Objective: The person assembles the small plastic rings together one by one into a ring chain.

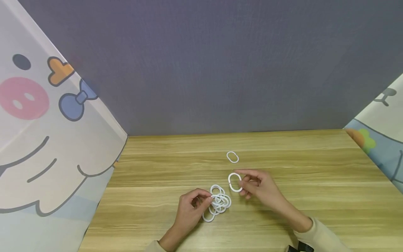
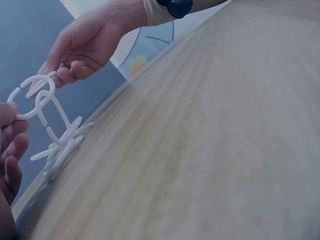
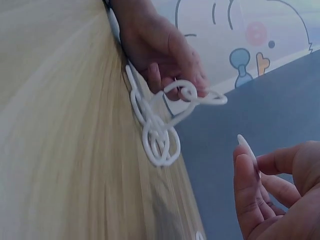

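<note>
My left hand (image 1: 190, 209) pinches one white plastic ring at the end of a chain of linked rings (image 1: 221, 202). In the left wrist view the pinched ring (image 2: 50, 82) is raised, and other links hang from it down to a heap on the table. Just to the right, my right hand (image 1: 262, 186) holds a single oval ring (image 1: 230, 178) between thumb and fingers, apart from the chain. That ring has a small gap in its side. In the right wrist view it shows edge-on (image 3: 248, 152). Another loose ring (image 1: 228, 158) lies farther back on the table.
The wood-grain table (image 1: 157, 157) ends at a grey upright panel (image 1: 220, 70) behind. Side panels with cartoon prints (image 1: 63, 140) stand at left and right. A dark device (image 1: 302, 247) sits at the right wrist.
</note>
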### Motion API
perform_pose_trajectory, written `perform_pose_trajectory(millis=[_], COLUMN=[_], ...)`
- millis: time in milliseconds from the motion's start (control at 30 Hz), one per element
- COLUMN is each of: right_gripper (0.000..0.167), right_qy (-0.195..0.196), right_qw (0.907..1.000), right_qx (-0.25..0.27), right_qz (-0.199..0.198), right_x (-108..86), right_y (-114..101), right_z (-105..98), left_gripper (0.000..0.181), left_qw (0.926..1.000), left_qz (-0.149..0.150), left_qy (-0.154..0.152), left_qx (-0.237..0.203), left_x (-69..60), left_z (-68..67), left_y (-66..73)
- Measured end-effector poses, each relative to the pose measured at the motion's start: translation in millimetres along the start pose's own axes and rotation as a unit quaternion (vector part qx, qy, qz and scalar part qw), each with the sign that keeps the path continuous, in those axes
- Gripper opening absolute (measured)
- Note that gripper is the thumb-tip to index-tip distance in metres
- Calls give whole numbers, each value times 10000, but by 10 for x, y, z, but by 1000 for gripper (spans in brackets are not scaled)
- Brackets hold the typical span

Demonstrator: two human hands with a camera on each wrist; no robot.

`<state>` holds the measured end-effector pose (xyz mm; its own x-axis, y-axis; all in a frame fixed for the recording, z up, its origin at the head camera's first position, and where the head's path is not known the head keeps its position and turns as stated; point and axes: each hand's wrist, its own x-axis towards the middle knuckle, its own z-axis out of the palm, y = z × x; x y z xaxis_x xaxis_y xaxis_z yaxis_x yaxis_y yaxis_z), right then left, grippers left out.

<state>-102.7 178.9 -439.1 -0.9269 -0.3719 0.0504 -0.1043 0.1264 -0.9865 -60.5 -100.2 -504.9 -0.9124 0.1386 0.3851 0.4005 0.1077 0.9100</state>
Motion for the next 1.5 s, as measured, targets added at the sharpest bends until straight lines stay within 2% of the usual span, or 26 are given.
perform_pose_trajectory(millis=[700, 1033, 1500], right_gripper=[44, 44, 47], right_qy=[-472, -432, -381], right_qw=[9979, 9989, 9983], right_qx=[422, 181, 312], right_qz=[-148, -96, 306], right_x=[-115, -126, -125], right_y=[-83, -26, -16], right_z=[263, 315, 324], left_gripper=[9, 9, 11], left_qw=[10000, 10000, 9999], left_qz=[-74, 21, 154], left_qy=[-14, -72, -56], left_qx=[-31, -11, 7], left_x=[2, 10, 1], left_z=[-6, -11, -11], left_y=[17, 21, -1])
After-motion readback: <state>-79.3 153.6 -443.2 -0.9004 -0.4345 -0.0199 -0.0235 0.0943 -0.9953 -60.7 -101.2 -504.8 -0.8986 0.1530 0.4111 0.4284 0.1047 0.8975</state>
